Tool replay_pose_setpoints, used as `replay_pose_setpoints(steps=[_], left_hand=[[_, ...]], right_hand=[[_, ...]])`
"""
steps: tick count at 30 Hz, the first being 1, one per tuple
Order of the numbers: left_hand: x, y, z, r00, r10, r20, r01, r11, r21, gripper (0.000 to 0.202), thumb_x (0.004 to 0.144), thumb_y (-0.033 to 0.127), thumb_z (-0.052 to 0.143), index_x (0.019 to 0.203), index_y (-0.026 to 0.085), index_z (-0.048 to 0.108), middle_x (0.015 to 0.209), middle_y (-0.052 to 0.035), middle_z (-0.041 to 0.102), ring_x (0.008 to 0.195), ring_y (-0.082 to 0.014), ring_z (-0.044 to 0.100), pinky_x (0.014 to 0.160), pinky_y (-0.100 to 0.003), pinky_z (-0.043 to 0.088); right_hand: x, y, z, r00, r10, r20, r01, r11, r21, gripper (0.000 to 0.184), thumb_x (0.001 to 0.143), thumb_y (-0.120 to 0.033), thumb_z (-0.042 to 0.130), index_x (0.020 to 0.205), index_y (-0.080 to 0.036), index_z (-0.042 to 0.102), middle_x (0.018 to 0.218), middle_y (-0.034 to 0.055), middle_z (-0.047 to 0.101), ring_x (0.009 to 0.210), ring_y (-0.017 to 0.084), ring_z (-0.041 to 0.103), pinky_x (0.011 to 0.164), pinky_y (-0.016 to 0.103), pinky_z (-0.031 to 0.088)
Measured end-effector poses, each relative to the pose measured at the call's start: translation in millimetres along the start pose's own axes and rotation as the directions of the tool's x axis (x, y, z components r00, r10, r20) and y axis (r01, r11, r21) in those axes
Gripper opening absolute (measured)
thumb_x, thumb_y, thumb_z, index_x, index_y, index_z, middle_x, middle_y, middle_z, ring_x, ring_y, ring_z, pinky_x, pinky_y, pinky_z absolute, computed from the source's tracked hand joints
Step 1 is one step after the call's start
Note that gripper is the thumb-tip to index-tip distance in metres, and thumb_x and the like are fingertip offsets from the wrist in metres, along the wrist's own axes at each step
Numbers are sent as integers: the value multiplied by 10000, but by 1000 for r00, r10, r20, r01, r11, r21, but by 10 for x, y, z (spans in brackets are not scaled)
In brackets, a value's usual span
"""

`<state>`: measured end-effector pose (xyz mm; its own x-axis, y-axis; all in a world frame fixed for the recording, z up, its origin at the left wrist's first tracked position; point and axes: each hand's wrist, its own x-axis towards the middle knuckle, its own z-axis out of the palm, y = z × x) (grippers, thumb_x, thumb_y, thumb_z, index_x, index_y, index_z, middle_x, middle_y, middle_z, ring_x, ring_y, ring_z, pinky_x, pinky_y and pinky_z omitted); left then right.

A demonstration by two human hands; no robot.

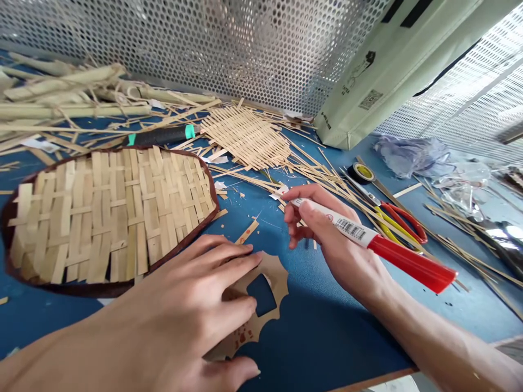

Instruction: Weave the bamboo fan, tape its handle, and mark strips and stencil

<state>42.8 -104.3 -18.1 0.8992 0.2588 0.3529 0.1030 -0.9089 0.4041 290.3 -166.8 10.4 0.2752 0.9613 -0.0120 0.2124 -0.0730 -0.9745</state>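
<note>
Our right hand [322,228] grasps a red-capped marker [368,234], its hidden tip end pointing up-left and its long axis slanting toward the lower right. Our left hand [192,299] lies unclenched, fingers spread, on a scalloped kraft-card template [278,277] on the blue counter [327,343]. The card looks light and fairly stiff, best held at its rim; the smooth marker, light, by its barrel.

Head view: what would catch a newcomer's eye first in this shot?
A large woven bamboo panel with a dark brown edge fills the left of the blue table. Beside it, the left hand rests on a cardboard cutout, while the right hand holds a red and white marker above the table. Loose bamboo strips lie scattered across the far side.
</note>
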Motion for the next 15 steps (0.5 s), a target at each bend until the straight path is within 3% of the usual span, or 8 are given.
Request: replay_pose_setpoints(steps=[3, 8, 11, 15], left_hand=[[36, 28, 17, 998, 16, -62, -15, 1000, 11, 261, 976, 598, 708, 1068, 359, 763, 1410, 63, 754, 1270, -222, 685, 1154, -393, 468], [111, 86, 102, 998, 56, 2, -56, 981, 187, 723, 853, 778, 744, 1402, 308, 705, 1337, -44, 774, 1145, -313, 709, 985, -491, 550], [103, 88, 115, 997, 69, 28, -74, 971, 228, 692, 857, 787, 735, 1354, 307, 742, 1366, -52, 769, 1160, -317, 701, 991, -492, 541], [69, 61, 97, 997, 77, 25, -81, 974, 213, 646, 853, 772, 760, 1306, 311, 758, 1392, -41, 763, 1182, -289, 693, 1033, -475, 514]], right_hand=[[-4, 1, -5, 1000, -20, -1, 20, 999, 28, 349, 1047, -545, 654, 1133, -210, 698, 900, 18, 656, 708, 155, 610, 600, 274, 582], [-55, 33, -18, 995, -80, -52, 86, 988, 127, 434, 1100, -585, 563, 1258, -237, 768, 904, 24, 667, 690, 155, 557, 570, 289, 513], [-97, 6, -44, 987, -95, -129, 112, 985, 131, 499, 1120, -595, 509, 1131, -257, 876, 849, 38, 671, 678, 144, 518, 537, 272, 417], [-115, -156, -84, 973, -166, -162, 197, 961, 196, 328, 1075, -473, 632, 1026, -274, 887, 746, 26, 693, 619, 142, 545, 504, 268, 379]])
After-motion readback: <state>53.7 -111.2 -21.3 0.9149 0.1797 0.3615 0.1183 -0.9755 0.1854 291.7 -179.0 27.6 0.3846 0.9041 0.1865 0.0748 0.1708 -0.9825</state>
